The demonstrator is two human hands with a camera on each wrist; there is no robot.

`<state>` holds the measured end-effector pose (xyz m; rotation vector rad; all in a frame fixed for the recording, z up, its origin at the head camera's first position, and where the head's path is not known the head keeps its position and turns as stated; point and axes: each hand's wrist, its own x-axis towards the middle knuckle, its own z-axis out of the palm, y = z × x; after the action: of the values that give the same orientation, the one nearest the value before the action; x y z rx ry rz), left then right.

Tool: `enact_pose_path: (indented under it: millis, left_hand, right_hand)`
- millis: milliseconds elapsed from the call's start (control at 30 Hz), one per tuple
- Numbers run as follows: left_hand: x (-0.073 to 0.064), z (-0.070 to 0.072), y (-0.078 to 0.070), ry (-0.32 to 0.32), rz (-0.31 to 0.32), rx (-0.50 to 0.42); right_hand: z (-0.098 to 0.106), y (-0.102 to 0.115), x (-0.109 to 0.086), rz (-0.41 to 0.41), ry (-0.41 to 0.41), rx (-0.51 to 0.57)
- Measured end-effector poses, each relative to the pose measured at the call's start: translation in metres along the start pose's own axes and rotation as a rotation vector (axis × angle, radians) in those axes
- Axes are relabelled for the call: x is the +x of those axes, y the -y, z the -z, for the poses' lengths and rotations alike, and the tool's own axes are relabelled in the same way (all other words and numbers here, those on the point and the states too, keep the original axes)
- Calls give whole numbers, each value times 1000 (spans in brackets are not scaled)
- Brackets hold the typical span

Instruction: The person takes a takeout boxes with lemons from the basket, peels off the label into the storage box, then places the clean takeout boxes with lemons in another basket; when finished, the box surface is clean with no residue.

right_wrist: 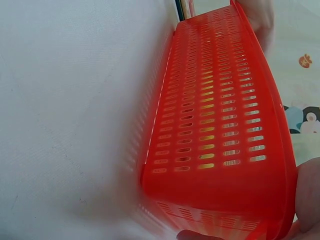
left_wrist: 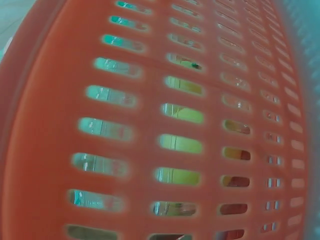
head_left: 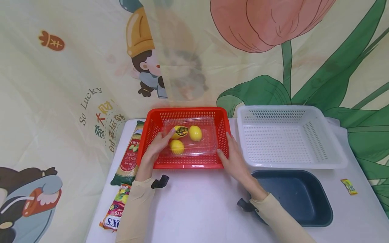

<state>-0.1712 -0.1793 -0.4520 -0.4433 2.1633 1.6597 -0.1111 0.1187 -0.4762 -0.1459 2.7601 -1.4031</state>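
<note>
A clear plastic box (head_left: pixel 203 147) with yellow lemon-like fruit (head_left: pixel 195 133) inside lies in the red basket (head_left: pixel 188 166). A black-and-yellow sticker marks its lid. My left hand (head_left: pixel 155 145) reaches over the basket's front left corner and holds the box's left side, thumb on the lid. At the opposite end, my right hand (head_left: pixel 233 158) grips the basket's right rim, thumb on the inner side. The left wrist view is filled by the basket's slotted wall (left_wrist: pixel 145 150), with yellow showing through. In the right wrist view, the basket's long wall (right_wrist: pixel 215 120) stands over the white cloth.
A white basket (head_left: pixel 273 141) stands right of the red one, with a dark blue tub (head_left: pixel 297 199) in front. An Olivo packet (head_left: pixel 129 153) and a candy bag (head_left: pixel 115 209) lie along the left edge. A small yellow-green wrapper (head_left: pixel 348 186) lies far right.
</note>
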Motion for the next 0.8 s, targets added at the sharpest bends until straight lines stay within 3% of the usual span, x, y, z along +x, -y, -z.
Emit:
enact_pose_path:
  millis: [133, 333, 533, 800]
  left_hand:
    - [1, 1, 1, -35, 46, -10]
    - [2, 2, 2, -70, 32, -21]
    - [2, 2, 1, -34, 30, -85]
    - [1, 1, 0, 14, 24, -102]
  right_hand:
    - [0, 0, 0, -1, 2, 2]
    - [0, -1, 0, 4, 2, -9]
    - [0, 0, 0, 0, 5, -7]
    - [1, 0, 0, -12, 15, -1]
